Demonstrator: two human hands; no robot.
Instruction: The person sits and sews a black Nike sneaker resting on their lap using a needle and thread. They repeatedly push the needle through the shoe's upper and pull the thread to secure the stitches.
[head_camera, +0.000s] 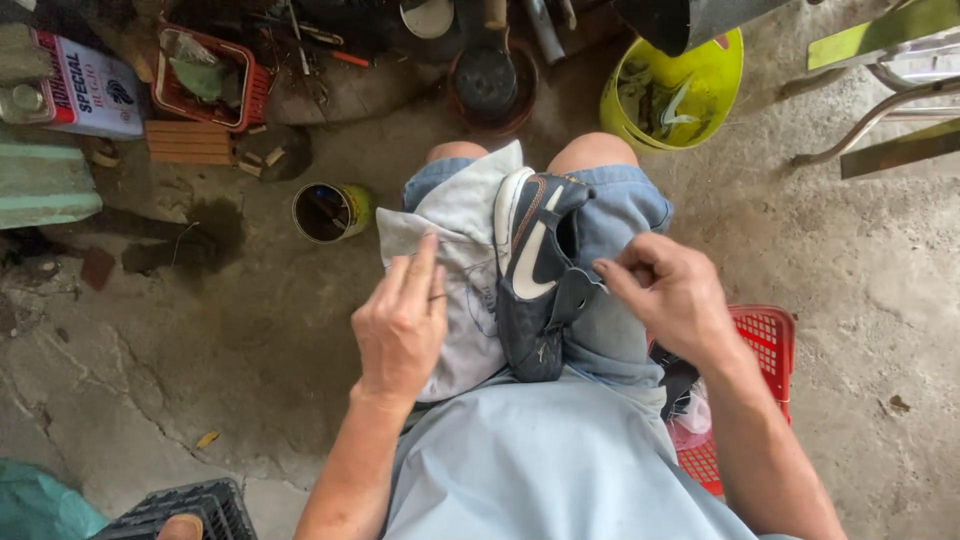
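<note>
A dark navy shoe (535, 280) with a white stripe and white sole lies on my lap, partly on a pale grey cloth (455, 260) spread over my left thigh. My left hand (400, 325) rests flat on the cloth beside the shoe, fingers extended, with a thin needle-like thing (437, 297) between thumb and fingers. My right hand (670, 295) is closed with pinched fingertips at the shoe's right edge, near its opening. A thin thread (590, 378) seems to run by the shoe's heel.
A small open tin (328, 212) stands on the concrete floor left of my knee. A yellow bucket (672, 95), a red basket (205, 78), a round dark pot (487, 85) and tools lie ahead. Beside my right hip sits a red crate (765, 345); a black crate (185, 510) is lower left.
</note>
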